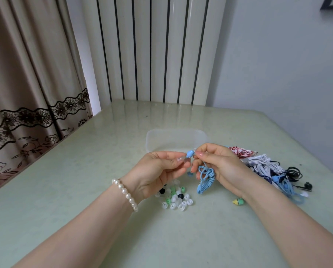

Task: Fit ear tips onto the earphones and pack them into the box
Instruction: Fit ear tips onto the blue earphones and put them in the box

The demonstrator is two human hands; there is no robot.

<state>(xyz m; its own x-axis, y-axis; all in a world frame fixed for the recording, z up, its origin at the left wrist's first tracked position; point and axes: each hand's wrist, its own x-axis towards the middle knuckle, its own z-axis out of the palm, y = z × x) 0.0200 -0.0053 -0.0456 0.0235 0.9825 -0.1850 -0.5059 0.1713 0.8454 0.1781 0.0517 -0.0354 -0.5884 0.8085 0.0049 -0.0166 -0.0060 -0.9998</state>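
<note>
My left hand (157, 171) and my right hand (217, 165) meet above the table, both pinching a light blue earbud (189, 153) at the fingertips. Its coiled blue cable (205, 179) hangs from my right hand. A clear ear tip seems to sit by my left fingertips, too small to tell surely. A translucent plastic box (176, 139) stands open just behind my hands. Loose ear tips (176, 199) in white, green and black lie in a heap below my left hand.
A tangle of spare earphones (266, 167) in red, white, blue and black lies to the right of my right hand. A yellow-green earbud (238, 201) lies under my right wrist. The pale green table (84, 180) ends at a curtain on the left and a wall behind.
</note>
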